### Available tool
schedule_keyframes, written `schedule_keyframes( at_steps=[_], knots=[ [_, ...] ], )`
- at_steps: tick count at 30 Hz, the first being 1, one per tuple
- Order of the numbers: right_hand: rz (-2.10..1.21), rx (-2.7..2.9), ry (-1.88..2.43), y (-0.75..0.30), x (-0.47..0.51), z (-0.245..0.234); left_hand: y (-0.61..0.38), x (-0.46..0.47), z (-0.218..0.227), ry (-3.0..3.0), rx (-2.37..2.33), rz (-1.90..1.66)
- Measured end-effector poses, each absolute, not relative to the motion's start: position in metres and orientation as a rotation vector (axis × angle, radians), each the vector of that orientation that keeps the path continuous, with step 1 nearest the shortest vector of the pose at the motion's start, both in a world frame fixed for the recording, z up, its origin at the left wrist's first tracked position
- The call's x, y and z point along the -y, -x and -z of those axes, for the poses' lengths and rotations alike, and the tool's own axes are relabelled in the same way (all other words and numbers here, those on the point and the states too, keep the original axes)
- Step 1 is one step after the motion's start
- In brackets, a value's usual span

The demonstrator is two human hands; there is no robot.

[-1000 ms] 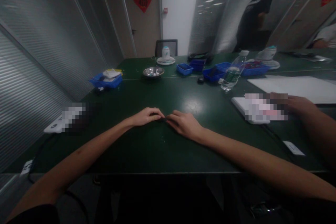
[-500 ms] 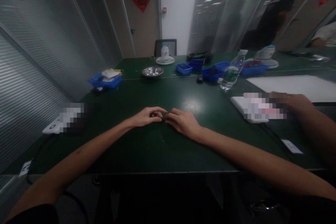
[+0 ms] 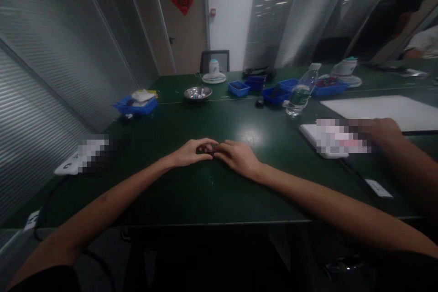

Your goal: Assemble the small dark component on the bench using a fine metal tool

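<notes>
Over the middle of the dark green table (image 3: 239, 200), my two hands meet at the fingertips. My left hand (image 3: 193, 152) has its index finger and thumb reaching to the right hand, the other fingers curled under. Bent and pressed together, the fingers of my right hand (image 3: 237, 157) point left. A small dark thing seems to show between the fingertips; it is too small and too hidden to name.
A water bottle (image 3: 301, 93) stands right of centre. Behind are a metal bowl (image 3: 197, 94), a small fan (image 3: 214, 73) and several blue trays, one tray (image 3: 137, 106) at left. Another person's hand (image 3: 383, 130) is by a white device (image 3: 308, 134) at right.
My fingertips have shifted slightly, and the gap between the two hands is smaller. The person in the background has moved right. The view has shifted a little.
</notes>
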State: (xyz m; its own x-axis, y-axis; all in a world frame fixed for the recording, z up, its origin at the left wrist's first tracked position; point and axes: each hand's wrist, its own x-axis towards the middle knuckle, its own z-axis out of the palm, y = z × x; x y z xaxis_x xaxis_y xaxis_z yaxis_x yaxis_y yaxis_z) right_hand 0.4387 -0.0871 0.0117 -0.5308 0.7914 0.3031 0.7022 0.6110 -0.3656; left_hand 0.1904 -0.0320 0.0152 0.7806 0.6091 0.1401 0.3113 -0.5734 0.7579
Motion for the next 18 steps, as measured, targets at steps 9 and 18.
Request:
schedule_keyframes(
  at_steps=[9,18],
  knots=[
    [-0.287,2.192,1.397,-0.440,0.086,-0.017,-0.153,0.008,-0.031,-2.295,-0.908,-0.475],
    [-0.312,2.141,1.410,-0.446,0.082,-0.014,-0.087,-0.042,-0.005,-2.395,-1.551,-0.846]
  ],
)
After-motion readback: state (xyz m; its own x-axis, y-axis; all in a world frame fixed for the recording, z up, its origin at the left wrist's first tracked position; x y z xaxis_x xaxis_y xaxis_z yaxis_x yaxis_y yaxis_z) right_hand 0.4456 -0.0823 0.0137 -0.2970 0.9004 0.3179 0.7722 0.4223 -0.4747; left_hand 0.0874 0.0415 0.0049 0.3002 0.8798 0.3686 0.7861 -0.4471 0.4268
